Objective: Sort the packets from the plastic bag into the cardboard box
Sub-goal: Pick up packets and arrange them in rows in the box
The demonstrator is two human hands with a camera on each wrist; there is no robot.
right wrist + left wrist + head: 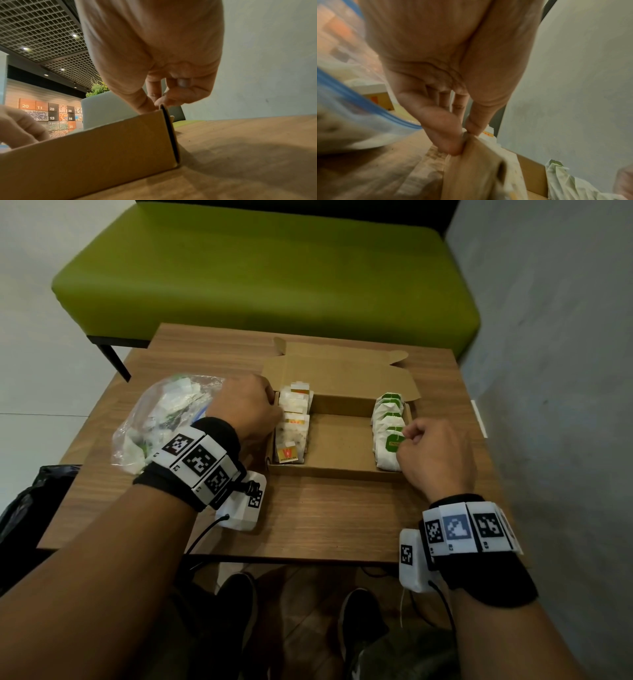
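Note:
An open cardboard box (pixel 339 440) lies on the wooden table (pixel 325 518). A row of white packets with yellow and red tags (pixel 294 422) stands along its left side, and white packets with green tags (pixel 388 422) along its right. A clear plastic bag (pixel 161 412) with several more packets lies left of the box. My left hand (pixel 275 409) pinches the top edge of the box's left wall (pixel 471 169) between thumb and fingers. My right hand (pixel 402 440) has curled fingers and pinches the top of the right wall (pixel 169 135), beside the nearest green-tagged packet.
A green bench (pixel 267 268) stands behind the table and a grey wall (pixel 548 371) runs along the right. A black bag (pixel 27 508) sits on the floor at the left. The box's lid flap (pixel 342 371) lies open toward the bench.

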